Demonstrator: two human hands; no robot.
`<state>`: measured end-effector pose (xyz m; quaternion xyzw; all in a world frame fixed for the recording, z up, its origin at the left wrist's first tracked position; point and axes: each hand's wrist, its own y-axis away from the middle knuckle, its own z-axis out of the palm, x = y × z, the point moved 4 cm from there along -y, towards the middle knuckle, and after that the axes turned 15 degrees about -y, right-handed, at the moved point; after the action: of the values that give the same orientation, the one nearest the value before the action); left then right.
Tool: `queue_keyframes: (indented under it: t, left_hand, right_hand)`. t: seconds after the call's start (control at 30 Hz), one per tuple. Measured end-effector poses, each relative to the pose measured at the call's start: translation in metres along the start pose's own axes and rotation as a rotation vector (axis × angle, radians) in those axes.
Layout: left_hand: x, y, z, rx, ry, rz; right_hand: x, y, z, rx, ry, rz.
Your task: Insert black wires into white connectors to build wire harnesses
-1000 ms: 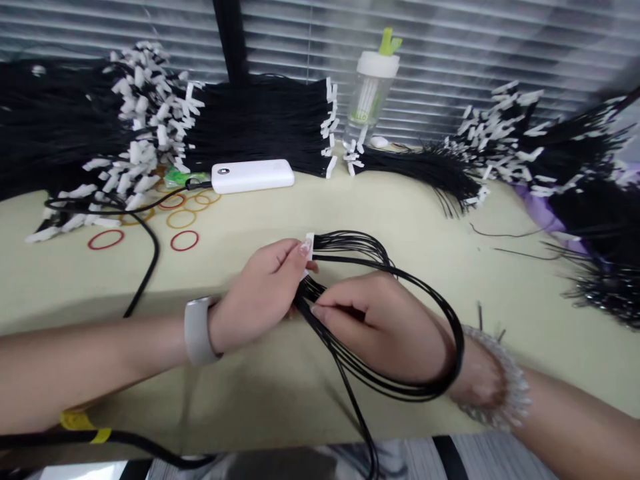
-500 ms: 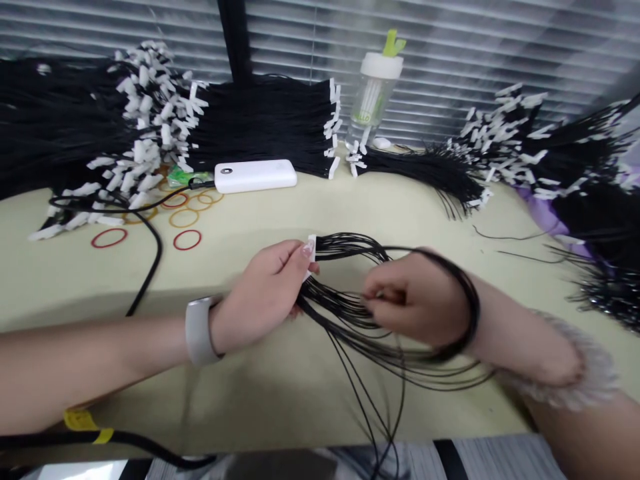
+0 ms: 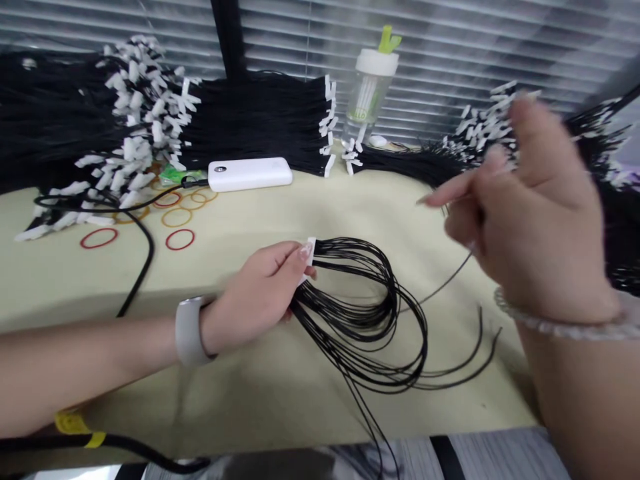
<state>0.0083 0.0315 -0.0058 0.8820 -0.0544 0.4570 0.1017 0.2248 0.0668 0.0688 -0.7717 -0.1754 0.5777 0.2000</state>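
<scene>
My left hand (image 3: 260,283) pinches the white connector end (image 3: 310,253) of a looped bundle of thin black cables (image 3: 385,307). The loops spread to the right over the table, and a few loose ends hang past its front edge. My right hand (image 3: 530,213) is raised at the right, away from the bundle, with its index finger and thumb apart and the other fingers curled. Nothing shows between its fingers. A thin cable runs from the bundle up toward the space below it.
A white power bank (image 3: 250,175) with a thick black cable lies at the back of the table (image 3: 225,227). Near it are red and yellow rubber bands (image 3: 180,240). Behind stand piles of black cables (image 3: 260,120) with white connectors and a clear bottle (image 3: 370,93).
My right hand has come out of the cable loops and moved up and to the right, its fingers opening. The loops now rest on the table. My left hand keeps its hold.
</scene>
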Motion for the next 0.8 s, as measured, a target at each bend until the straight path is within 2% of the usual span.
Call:
queue_keyframes:
  t: [0.1, 0.17, 0.2, 0.43, 0.8]
  left_hand:
    - [-0.001, -0.001, 0.0, 0.002, 0.008, 0.0]
    - [-0.001, -0.002, 0.001, -0.003, 0.009, 0.0]
    - [0.0, -0.002, 0.001, -0.002, 0.002, 0.001]
    - [0.004, 0.0, 0.001, 0.011, -0.055, 0.043]
    - [0.004, 0.0, 0.001, -0.016, -0.127, 0.074]
  right_hand:
    - [-0.005, 0.019, 0.029, -0.298, 0.054, 0.168]
    - [-0.009, 0.03, 0.045, -0.467, 0.191, 0.157]
    - [-0.01, 0.033, 0.05, -0.511, 0.248, 0.127]
    - [-0.01, 0.039, 0.067, -0.521, 0.266, -0.034]
    - [-0.013, 0.038, 0.067, -0.562, 0.22, -0.057]
